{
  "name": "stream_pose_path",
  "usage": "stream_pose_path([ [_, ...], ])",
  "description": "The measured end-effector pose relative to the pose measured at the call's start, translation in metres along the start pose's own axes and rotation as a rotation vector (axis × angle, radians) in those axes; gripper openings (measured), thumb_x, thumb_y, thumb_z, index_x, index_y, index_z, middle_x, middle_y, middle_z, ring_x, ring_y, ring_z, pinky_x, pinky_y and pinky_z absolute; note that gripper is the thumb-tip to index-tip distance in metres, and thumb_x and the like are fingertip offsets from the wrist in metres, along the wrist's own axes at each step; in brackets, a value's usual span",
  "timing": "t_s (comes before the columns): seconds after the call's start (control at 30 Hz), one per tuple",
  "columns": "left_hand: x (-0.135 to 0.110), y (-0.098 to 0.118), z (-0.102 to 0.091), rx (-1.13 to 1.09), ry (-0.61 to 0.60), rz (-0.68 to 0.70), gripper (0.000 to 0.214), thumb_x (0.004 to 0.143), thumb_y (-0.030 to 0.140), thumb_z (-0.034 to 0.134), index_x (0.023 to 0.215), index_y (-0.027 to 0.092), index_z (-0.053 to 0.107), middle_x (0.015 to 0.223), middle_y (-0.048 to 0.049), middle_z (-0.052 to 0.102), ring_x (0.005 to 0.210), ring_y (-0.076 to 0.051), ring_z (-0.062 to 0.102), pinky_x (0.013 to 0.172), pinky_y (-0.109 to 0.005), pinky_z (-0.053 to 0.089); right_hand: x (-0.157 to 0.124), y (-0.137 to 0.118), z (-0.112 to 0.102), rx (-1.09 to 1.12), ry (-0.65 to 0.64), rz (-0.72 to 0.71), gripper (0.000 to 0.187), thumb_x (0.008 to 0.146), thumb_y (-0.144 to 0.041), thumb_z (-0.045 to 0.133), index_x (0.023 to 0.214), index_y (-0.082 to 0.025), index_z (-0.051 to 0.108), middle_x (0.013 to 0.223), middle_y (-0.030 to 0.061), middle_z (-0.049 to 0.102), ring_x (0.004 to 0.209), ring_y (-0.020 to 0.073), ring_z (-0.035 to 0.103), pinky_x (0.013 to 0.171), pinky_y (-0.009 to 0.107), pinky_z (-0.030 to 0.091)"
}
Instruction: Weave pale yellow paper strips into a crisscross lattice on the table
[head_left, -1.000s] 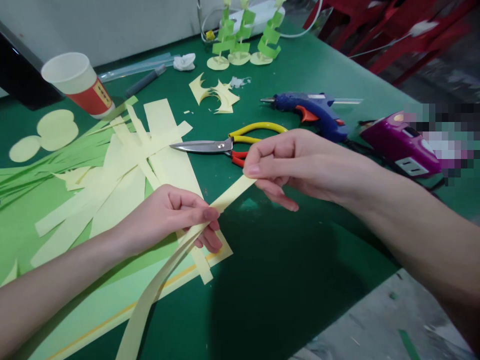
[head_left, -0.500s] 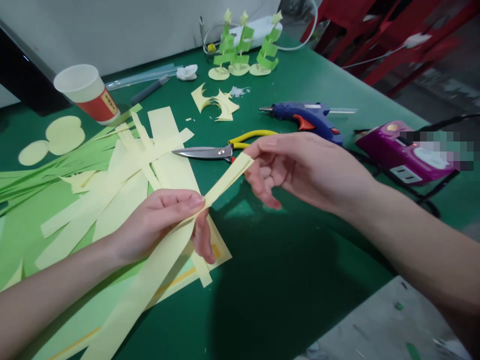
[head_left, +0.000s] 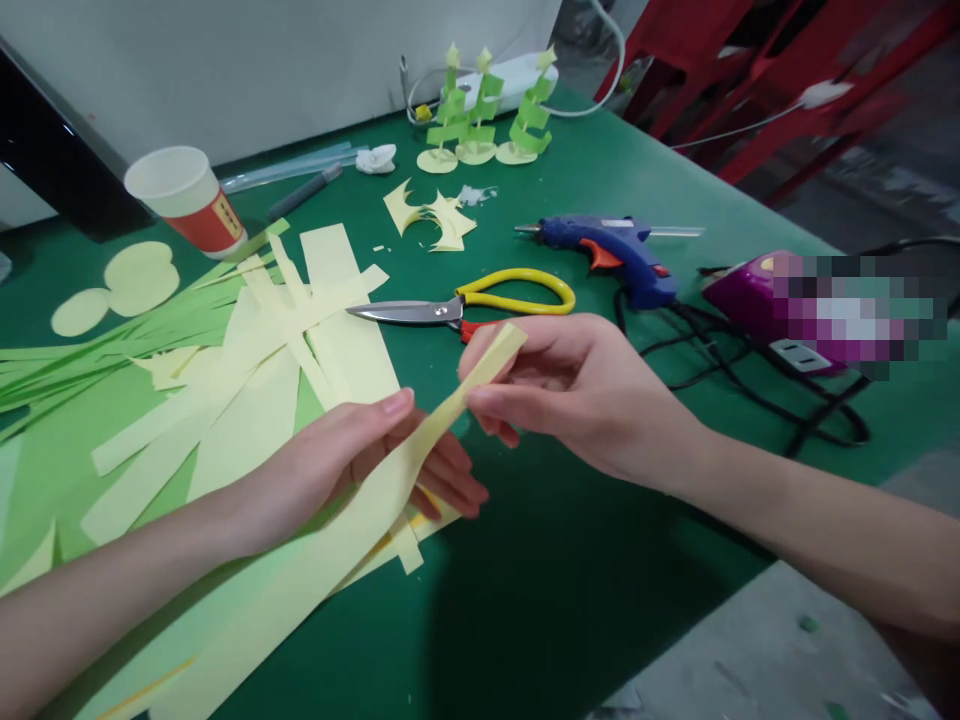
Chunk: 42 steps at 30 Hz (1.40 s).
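Observation:
A long pale yellow paper strip (head_left: 375, 497) runs from the lower left up to my right hand (head_left: 574, 390), narrowed by a fold along its upper end. My right thumb and fingers pinch that folded end. Underneath the strip, my left hand (head_left: 360, 460) has its fingers spread and thumb raised; the strip passes over its fingers without being gripped. Just beyond the right hand lie scissors (head_left: 442, 312) with yellow and red handles. Loose yellow strips (head_left: 330, 265) and green paper (head_left: 45, 500) are heaped to the left and below.
A blue glue gun (head_left: 600, 240) and a purple power socket (head_left: 772, 310) with black cables lie to the right. Behind stand a paper cup (head_left: 187, 205), curled green paper plants (head_left: 450, 115) and paper offcuts (head_left: 446, 220). Yellow discs (head_left: 142, 275) rest at left on the green table (head_left: 600, 560).
My left hand has released its pinch on the strip and opened. My right hand has turned and closed on the strip's folded end, shifting slightly lower.

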<state>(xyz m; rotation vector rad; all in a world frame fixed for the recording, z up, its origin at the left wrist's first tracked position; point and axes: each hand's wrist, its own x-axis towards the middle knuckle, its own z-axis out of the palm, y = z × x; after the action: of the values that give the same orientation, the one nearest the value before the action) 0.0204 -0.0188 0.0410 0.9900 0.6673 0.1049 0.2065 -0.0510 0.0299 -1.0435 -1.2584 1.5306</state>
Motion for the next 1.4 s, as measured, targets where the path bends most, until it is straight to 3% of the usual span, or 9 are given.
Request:
stream_pose_path([
  [0.13, -0.001, 0.006, 0.005, 0.483, 0.279, 0.151, 0.027, 0.079, 0.04, 0.055, 0.087, 0.018, 0.068, 0.09, -0.0025, 0.071, 0.083, -0.018, 0.065, 0.072, -0.023, 0.049, 0.0, 0.003, 0.003, -0.003, 0.083, 0.029, 0.02, 0.065, -0.026, 0.071, 0.062, -0.014, 0.055, 0.058, -0.0027, 0.053, 0.048, 0.0054, 0.047, 0.04, 0.017, 0.039],
  [0.3, -0.002, 0.005, 0.008, 0.816, 0.404, 0.26, 0.018, 0.077, 0.031, 0.059, 0.08, 0.019, 0.072, 0.073, 0.0002, 0.072, 0.058, -0.013, 0.062, 0.047, -0.018, 0.041, 0.0, 0.004, 0.005, 0.032, 0.139, 0.036, 0.019, 0.068, -0.026, 0.069, 0.061, -0.015, 0.054, 0.052, -0.0038, 0.051, 0.046, 0.0057, 0.046, 0.041, 0.018, 0.037],
  [0.4, -0.002, 0.002, 0.007, 0.793, 0.424, 0.296, 0.019, 0.08, 0.028, 0.056, 0.076, 0.021, 0.073, 0.065, 0.0022, 0.071, 0.049, -0.01, 0.058, 0.046, -0.017, 0.041, 0.001, 0.003, 0.004, 0.051, 0.176, 0.038, 0.019, 0.069, -0.026, 0.067, 0.06, -0.015, 0.054, 0.048, -0.0041, 0.049, 0.044, 0.0055, 0.045, 0.04, 0.018, 0.036],
  [0.73, -0.004, 0.003, 0.01, 0.585, 0.376, 0.229, 0.017, 0.081, 0.028, 0.057, 0.079, 0.021, 0.072, 0.078, 0.0031, 0.073, 0.071, -0.012, 0.067, 0.061, -0.013, 0.05, 0.001, 0.0, 0.002, 0.072, 0.227, 0.019, 0.021, 0.068, -0.022, 0.068, 0.056, -0.015, 0.054, 0.046, -0.0042, 0.048, 0.042, 0.0045, 0.044, 0.038, 0.017, 0.034],
  [0.97, -0.004, 0.006, 0.009, 0.469, 0.37, 0.16, 0.018, 0.082, 0.027, 0.056, 0.08, 0.018, 0.071, 0.076, 0.0015, 0.073, 0.072, -0.011, 0.068, 0.065, -0.013, 0.052, 0.007, -0.004, -0.006, 0.101, 0.302, -0.081, 0.027, 0.068, -0.018, 0.069, 0.048, -0.016, 0.051, 0.042, -0.0052, 0.046, 0.039, 0.0038, 0.041, 0.036, 0.016, 0.034],
  [1.13, -0.005, 0.011, 0.009, 0.454, 0.405, 0.16, 0.016, 0.082, 0.024, 0.056, 0.077, 0.021, 0.072, 0.073, 0.0058, 0.073, 0.071, -0.007, 0.068, 0.064, -0.008, 0.05, 0.006, -0.006, -0.008, 0.109, 0.298, -0.131, 0.016, 0.069, -0.021, 0.068, 0.057, -0.017, 0.06, 0.048, -0.0039, 0.051, 0.041, 0.0047, 0.045, 0.033, 0.015, 0.035],
  [1.23, -0.005, 0.013, 0.01, 0.45, 0.419, 0.188, 0.016, 0.082, 0.024, 0.057, 0.077, 0.023, 0.072, 0.074, 0.0079, 0.073, 0.071, -0.006, 0.068, 0.064, -0.006, 0.05, 0.002, -0.001, -0.005, 0.065, 0.198, -0.111, 0.003, 0.069, -0.018, 0.068, 0.071, -0.018, 0.066, 0.064, -0.0026, 0.059, 0.045, 0.0043, 0.048, 0.035, 0.015, 0.038],
  [1.4, -0.007, 0.009, 0.011, 0.465, 0.327, 0.199, 0.019, 0.084, 0.021, 0.054, 0.08, 0.025, 0.072, 0.077, 0.0081, 0.073, 0.073, -0.006, 0.068, 0.065, -0.005, 0.049, 0.0, 0.008, 0.003, -0.01, -0.038, 0.051, 0.007, 0.068, -0.018, 0.068, 0.074, -0.015, 0.068, 0.068, -0.0008, 0.062, 0.048, 0.0037, 0.048, 0.036, 0.013, 0.039],
])
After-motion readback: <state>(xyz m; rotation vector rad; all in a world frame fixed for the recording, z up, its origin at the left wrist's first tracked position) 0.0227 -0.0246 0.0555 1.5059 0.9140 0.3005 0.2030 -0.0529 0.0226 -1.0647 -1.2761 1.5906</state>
